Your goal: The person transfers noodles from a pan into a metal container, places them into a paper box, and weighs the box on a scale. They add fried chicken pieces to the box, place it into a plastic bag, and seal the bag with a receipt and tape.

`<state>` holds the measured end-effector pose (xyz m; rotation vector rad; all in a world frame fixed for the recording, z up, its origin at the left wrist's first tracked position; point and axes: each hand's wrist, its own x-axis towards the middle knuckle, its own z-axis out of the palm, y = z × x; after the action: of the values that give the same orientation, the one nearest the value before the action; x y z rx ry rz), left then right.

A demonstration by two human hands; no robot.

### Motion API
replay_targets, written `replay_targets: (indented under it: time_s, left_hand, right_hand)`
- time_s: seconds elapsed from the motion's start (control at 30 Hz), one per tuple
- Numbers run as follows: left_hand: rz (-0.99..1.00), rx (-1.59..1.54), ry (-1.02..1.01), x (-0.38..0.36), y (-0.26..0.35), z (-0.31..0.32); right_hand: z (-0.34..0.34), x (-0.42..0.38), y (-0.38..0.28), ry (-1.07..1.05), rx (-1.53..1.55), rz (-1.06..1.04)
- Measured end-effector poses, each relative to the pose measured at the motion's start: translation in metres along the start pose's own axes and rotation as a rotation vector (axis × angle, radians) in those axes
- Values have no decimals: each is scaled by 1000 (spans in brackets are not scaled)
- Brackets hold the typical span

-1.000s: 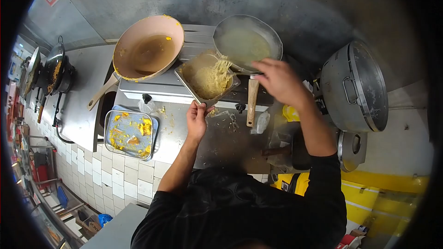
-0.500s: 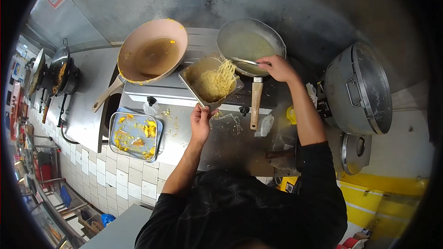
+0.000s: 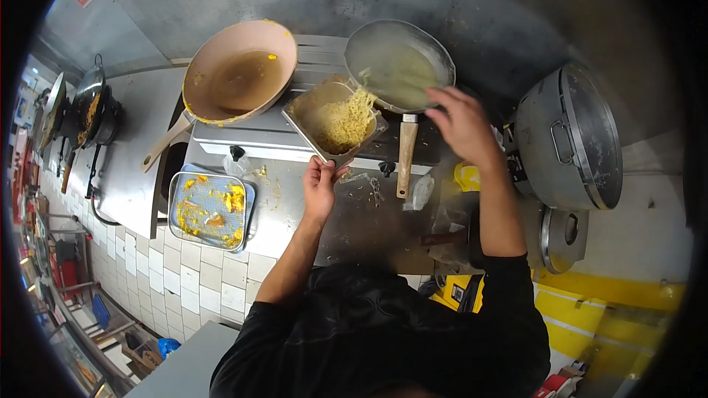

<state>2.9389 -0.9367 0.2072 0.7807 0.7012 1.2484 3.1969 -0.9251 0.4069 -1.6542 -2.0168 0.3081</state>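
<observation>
Tilting could spill noodles (image 3: 345, 127) from the metal container (image 3: 306, 109), pinched only at its near edge by the closed fingers of the left hand (image 3: 319, 187), beside the steaming pan (image 3: 363, 46), whose heat could scald the right hand (image 3: 464, 124), fingers partly curled, hold unclear.

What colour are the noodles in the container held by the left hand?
The noodles are pale yellow, clearest in the head view.

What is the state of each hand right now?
Left hand: closed on the metal tray of noodles.
Right hand: near the frying pan, blurred; its grip cannot be told.
</observation>
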Motion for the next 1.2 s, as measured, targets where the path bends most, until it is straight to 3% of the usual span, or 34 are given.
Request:
replay_targets:
  time_s: [0.07,0.17,0.23,0.37,0.53,0.63,0.7,0.8,0.9,0.97,1.03,1.07,1.1,1.2]
  left_hand:
    - [0,-6,13,-2,1,2]
    - [-6,-29,46,-1,6,7]
    - [-9,-14,59,-1,4,7]
    - [-25,-24,71,-1,1,3]
    - [-35,-35,28,-1,0,1]
    - [-43,-15,39,-4,5,12]
    - [-44,1,26,-5,6,16]
    - [-28,22,-9,-5,1,15]
    - [2,29,-26,-4,3,9]
    - [16,14,-7,-6,4,5]
    - [4,-15,5,-8,5,0]
    - [0,-14,10,-7,5,-1]
    - [10,-32,0,-6,3,-1]
    - [32,-49,-16,-7,5,-1]
  right_hand:
    - [-13,3,22,26,-28,24]
    - [7,12,70,-160,-100,9]
    - [38,16,87,-125,124,-4]
    - [64,12,74,7,346,192]
    - [56,2,40,60,549,146]
    - [53,-5,-5,-120,327,91]
    - [82,-11,-11,-223,-292,65]
    - [136,5,3,-270,-133,26]
    - [92,10,-30,-276,56,-58]
    - [70,5,-49,-268,28,23]
    - [67,1,-54,-188,-232,128]
    - [90,6,-38,-197,-249,129]
    - [120,14,-20,-338,-236,119]
    - [126,22,-32,-340,-129,3]
